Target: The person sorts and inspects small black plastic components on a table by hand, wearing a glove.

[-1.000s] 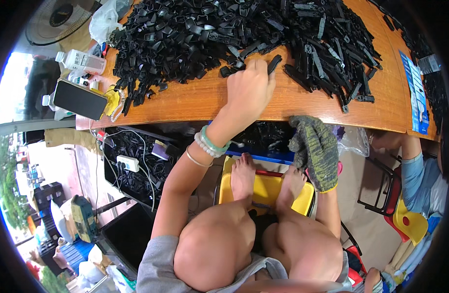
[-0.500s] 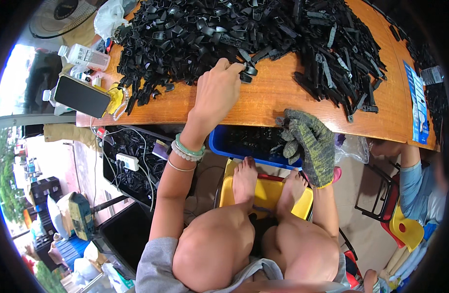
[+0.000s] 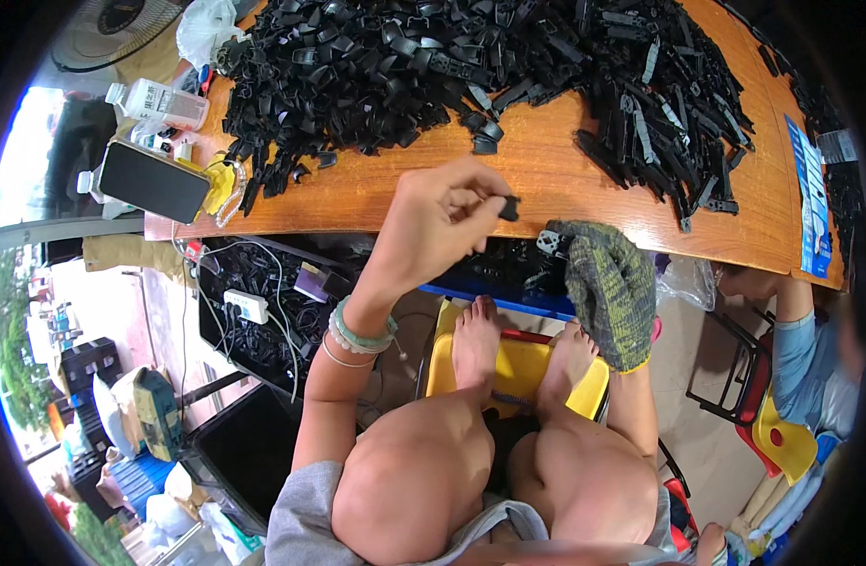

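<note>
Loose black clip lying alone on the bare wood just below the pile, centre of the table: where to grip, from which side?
Pinch the black clip across its short sides, coming from above on the near edge: bare wooden table lies on that side, the black pile crowds the far side.

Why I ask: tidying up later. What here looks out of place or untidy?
Black plastic parts lie in a loose heap over most of the table, with strays near its front edge. A phone and a bottle crowd the left corner. The left hand pinches one small black part; only the right hand is gloved.
</note>
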{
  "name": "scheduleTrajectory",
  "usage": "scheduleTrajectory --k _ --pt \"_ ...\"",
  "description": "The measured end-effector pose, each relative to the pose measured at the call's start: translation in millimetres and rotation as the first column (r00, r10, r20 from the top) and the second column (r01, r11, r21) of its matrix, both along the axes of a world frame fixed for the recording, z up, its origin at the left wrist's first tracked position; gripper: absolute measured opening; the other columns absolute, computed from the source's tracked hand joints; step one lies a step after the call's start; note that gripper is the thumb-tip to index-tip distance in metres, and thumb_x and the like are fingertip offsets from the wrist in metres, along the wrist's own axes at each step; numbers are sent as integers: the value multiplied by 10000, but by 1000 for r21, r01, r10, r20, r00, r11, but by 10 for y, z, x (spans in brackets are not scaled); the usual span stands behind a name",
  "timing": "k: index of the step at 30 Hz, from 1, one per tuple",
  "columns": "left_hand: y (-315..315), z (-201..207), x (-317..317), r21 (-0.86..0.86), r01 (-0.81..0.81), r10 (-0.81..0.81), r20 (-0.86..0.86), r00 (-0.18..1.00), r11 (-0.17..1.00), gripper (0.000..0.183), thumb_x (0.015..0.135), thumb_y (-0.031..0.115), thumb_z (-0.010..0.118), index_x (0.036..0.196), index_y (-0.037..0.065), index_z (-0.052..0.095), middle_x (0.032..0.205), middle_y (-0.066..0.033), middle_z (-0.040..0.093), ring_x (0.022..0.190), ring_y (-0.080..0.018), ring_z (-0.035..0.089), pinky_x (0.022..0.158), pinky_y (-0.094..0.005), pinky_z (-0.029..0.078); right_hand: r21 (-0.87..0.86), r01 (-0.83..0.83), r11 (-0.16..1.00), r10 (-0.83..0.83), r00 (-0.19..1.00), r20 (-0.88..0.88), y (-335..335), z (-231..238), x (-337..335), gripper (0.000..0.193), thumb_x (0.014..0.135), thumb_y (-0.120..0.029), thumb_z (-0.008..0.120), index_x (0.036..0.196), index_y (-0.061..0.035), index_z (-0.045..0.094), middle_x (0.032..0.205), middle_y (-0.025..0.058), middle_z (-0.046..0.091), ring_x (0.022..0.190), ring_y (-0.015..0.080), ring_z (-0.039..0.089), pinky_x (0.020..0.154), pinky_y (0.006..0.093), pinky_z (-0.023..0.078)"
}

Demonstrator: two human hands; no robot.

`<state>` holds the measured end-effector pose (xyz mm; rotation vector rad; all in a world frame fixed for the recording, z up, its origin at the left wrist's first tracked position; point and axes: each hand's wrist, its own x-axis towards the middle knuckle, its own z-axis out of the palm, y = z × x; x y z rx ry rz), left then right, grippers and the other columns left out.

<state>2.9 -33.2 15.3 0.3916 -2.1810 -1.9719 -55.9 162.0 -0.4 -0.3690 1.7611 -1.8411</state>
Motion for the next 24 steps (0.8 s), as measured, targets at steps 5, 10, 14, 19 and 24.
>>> scheduleTrajectory --k 5,10,14,19,24 --pt "79 75 43 -3 149 -148 48 988 989 36 816 -30 566 844 -52 575 634 -23 561 548 -57 535 486 -195 440 42 6 999 1 985 -170 -23 59 50 217 885 -125 535 1021 21 620 781 28 604 587 43 485 508 181 386" --pt "113 94 22 -65 207 -205 39 978 976 46 816 -52 560 858 -54 580 667 -32 572 561 -62 556 503 -195 465 116 -9 993 31 982 -187 18 71 35 204 853 -97 563 1020 4 621 857 67 621 630 86 537 555 216 433" --pt "157 50 39 -129 207 -217 -68 974 970 57 826 -38 559 877 -42 584 683 -19 569 574 -68 569 517 -189 466 273 26 962 201 609 -767 72 -62 -10 189 826 -58 559 994 3 617 898 114 622 710 189 591 623 290 471" --pt "337 -39 -9 150 73 -76 19 997 986 182 891 79 516 748 -26 557 580 -21 489 507 -72 487 448 -217 380 281 -19 960 218 682 -698 50 -11 70 186 794 2 531 965 -12 602 958 131 602 835 307 581 725 358 469" --pt "678 -244 -35 -261 -229 169 -233 958 938 419 950 181 402 579 -10 360 509 -75 273 464 -144 254 443 -334 255 328 71 942 237 550 -800 111 -70 145 190 794 -10 534 972 -17 601 970 136 592 853 298 569 731 379 456"
